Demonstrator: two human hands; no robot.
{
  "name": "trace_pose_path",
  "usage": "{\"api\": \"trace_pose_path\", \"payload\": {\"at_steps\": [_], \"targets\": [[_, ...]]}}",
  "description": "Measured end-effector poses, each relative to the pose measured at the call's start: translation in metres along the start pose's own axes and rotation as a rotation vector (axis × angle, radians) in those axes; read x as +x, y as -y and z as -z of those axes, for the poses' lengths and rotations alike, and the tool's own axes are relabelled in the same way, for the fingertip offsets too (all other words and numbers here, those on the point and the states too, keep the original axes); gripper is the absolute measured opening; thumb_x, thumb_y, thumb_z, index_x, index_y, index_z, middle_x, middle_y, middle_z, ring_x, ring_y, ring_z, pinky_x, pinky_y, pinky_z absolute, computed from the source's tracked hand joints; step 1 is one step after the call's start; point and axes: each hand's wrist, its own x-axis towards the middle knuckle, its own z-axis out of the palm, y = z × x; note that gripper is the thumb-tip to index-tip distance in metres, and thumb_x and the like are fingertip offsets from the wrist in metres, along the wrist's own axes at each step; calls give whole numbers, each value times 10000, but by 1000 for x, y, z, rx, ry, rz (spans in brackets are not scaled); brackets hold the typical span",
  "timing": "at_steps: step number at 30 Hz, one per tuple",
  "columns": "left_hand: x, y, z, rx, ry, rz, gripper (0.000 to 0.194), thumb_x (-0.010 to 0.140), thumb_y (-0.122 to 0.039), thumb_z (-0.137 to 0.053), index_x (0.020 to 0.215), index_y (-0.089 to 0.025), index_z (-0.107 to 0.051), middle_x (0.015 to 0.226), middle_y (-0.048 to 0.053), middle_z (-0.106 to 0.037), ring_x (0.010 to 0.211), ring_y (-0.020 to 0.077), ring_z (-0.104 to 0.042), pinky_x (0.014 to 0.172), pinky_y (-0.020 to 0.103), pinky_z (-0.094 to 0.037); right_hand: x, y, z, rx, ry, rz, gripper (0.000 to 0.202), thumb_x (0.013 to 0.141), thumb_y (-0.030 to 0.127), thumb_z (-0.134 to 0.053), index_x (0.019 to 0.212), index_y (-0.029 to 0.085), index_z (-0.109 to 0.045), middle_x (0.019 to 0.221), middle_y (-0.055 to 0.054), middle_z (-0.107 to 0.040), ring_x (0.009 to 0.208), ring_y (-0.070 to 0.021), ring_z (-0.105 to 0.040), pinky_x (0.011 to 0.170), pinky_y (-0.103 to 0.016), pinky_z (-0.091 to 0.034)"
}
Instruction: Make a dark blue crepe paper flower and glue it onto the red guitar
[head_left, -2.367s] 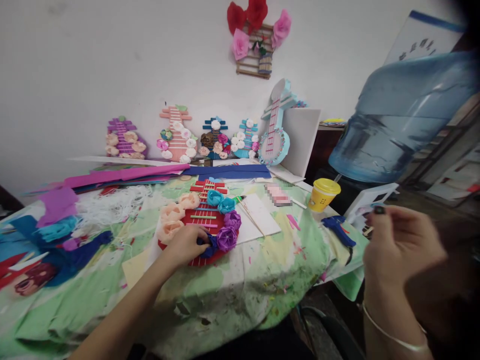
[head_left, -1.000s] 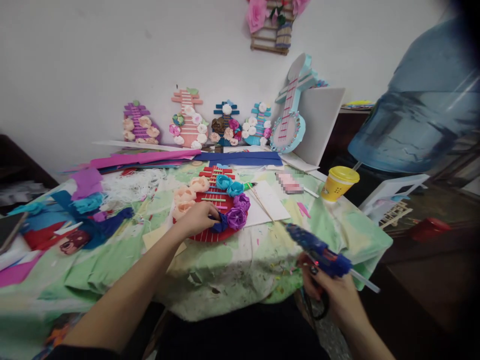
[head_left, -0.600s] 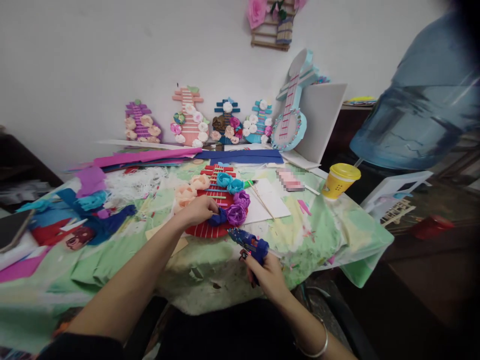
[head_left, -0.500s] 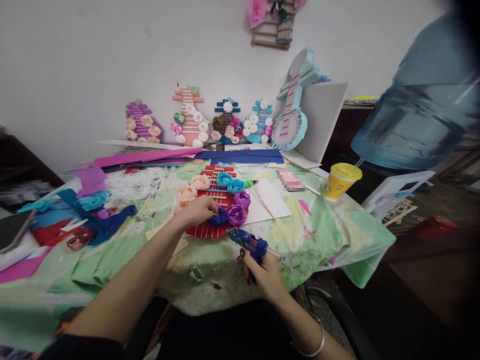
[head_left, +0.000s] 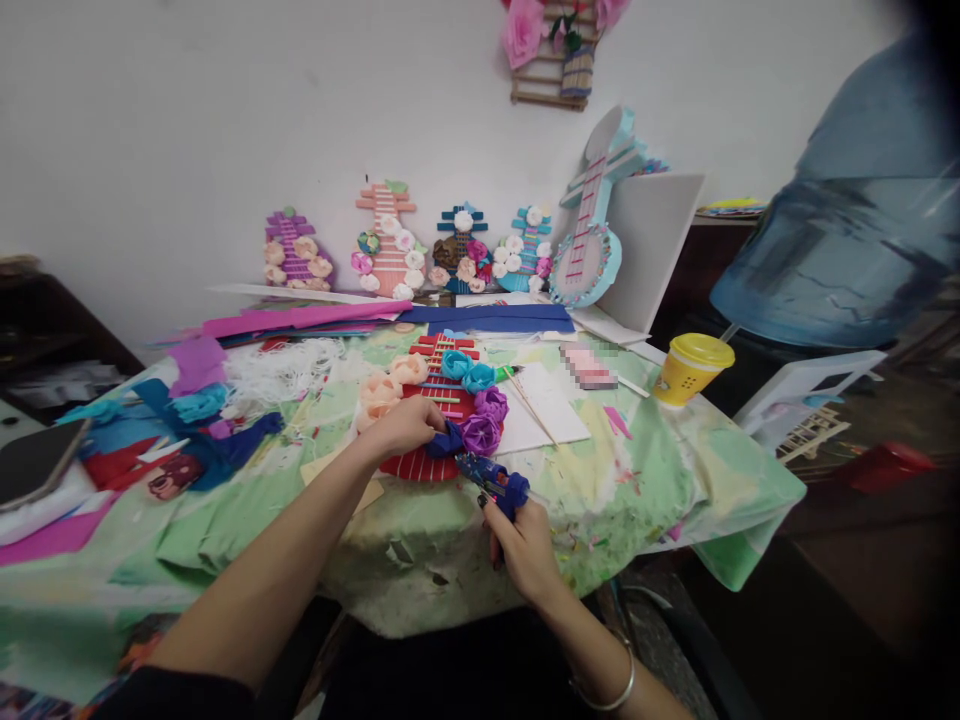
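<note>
A red lute-shaped craft (head_left: 424, 468) lies on the table, decorated with peach, turquoise and purple paper flowers (head_left: 484, 432). Over its lower part, my left hand (head_left: 411, 424) pinches a dark blue paper flower (head_left: 445, 440), its fingertips partly hidden. My right hand (head_left: 521, 545) is wrapped round the handle of a blue glue gun (head_left: 499, 485). The gun's nozzle points left and reaches the edge of the blue flower; whether they touch I cannot tell. Under the craft a piece of tan card (head_left: 367, 497) sticks out.
Thin sticks and a green pen (head_left: 507, 373) lie by a white sheet (head_left: 551, 410). A yellow cup (head_left: 694, 370) stands at right beside a large water bottle (head_left: 840, 230). Crepe paper scraps (head_left: 187, 360) and white shreds (head_left: 289, 370) lie at left. Finished crafts (head_left: 388, 245) lean on the wall.
The glue gun's nozzle has come nearer the blue flower in my left hand. The whole view has shifted slightly, so things appear a little to the right and lower.
</note>
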Motion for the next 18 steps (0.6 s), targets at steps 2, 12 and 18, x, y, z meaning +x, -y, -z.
{"api": "trace_pose_path", "payload": {"at_steps": [2, 12, 18], "targets": [[0, 0, 0, 2, 5, 0, 149, 577, -179, -536, 523, -138, -668, 588, 23, -627, 641, 165, -544, 619, 241, -413, 0, 1, 1, -11, -3, -3, 436, 858, 405, -435, 474, 199, -448, 343, 22, -437, 361, -106, -448, 420, -209, -333], [1, 0, 0, 22, 1, 18, 141, 563, -161, -530, 512, -150, -662, 572, 10, -624, 644, 163, -544, 595, 227, -405, 2, -1, 1, 0, -1, -48, 391, 830, 432, -473, 517, 202, -432, 340, 45, -410, 328, -96, -397, 374, -208, -285], [-1, -1, 1, 8, -7, 14, 143, 562, -154, -520, 502, -140, -648, 599, 21, -629, 640, 163, -538, 591, 234, -402, 2, 1, 3, -45, -16, -12, 371, 831, 407, -473, 532, 186, -482, 342, 42, -425, 340, -95, -422, 399, -203, -309]]}}
